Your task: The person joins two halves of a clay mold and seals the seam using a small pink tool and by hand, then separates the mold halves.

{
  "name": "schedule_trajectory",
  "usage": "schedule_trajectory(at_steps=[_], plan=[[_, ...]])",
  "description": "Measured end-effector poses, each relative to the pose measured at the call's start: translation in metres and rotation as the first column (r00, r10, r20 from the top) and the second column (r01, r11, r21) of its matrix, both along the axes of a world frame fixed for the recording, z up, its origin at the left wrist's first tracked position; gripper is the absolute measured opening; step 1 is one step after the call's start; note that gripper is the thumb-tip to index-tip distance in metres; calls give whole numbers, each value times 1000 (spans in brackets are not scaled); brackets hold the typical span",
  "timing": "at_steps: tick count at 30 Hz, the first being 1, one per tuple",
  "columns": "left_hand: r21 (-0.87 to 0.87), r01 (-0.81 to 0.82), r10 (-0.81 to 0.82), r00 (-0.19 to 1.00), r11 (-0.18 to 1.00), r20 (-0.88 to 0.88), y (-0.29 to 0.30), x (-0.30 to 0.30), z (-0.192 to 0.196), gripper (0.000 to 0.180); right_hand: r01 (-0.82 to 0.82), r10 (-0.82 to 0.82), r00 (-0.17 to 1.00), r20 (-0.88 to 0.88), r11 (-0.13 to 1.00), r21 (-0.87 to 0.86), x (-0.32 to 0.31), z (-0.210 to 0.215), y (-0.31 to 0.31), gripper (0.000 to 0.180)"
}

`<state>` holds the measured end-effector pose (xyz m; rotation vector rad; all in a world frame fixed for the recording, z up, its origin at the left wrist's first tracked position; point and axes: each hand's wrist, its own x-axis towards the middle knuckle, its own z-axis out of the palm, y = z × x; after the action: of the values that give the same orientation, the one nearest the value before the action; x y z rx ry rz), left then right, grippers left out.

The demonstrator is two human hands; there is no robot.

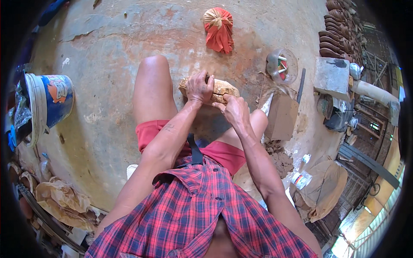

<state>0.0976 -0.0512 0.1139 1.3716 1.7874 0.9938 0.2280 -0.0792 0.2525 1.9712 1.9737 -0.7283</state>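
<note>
Between my knees, above the floor, I hold a rough tan block (226, 87) with dark stains and a crooked seam along its side; it looks like a mould in two halves. My left hand (199, 89) is closed over its left part, fingers bent across the top. At its near right edge, my right hand (236, 110) grips with curled fingers, the thumb side against the seam. What lies inside the block is hidden. Beyond it on the floor sits a red-orange and cream pleated bundle (219, 32), like gathered cloth.
To the right stand a clear bowl (282, 65) with coloured pieces, a brown clay slab (282, 117), a dark flat strip (301, 85) and a grey block (331, 77). Curved brown pieces (334, 32) are stacked at the far right. A white-and-blue bucket (58, 96) stands at the left.
</note>
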Motion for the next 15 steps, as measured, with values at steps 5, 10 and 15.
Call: schedule_trajectory(at_steps=[5, 10, 15], plan=[[-17, 21, -22, 999, 1000, -40, -1, 5, 3, 30, -202, 205, 977, 50, 977, -63, 21, 12, 14, 43], [-38, 21, -22, 1000, 999, -20, 1, 2, 5, 30, -568, 587, 787, 192, 810, -146, 24, 19, 34, 32], [-48, 21, -21, 1000, 999, -9, 0, 2, 5, 29, -721, 755, 621, 209, 655, -226, 29, 10, 56, 26]])
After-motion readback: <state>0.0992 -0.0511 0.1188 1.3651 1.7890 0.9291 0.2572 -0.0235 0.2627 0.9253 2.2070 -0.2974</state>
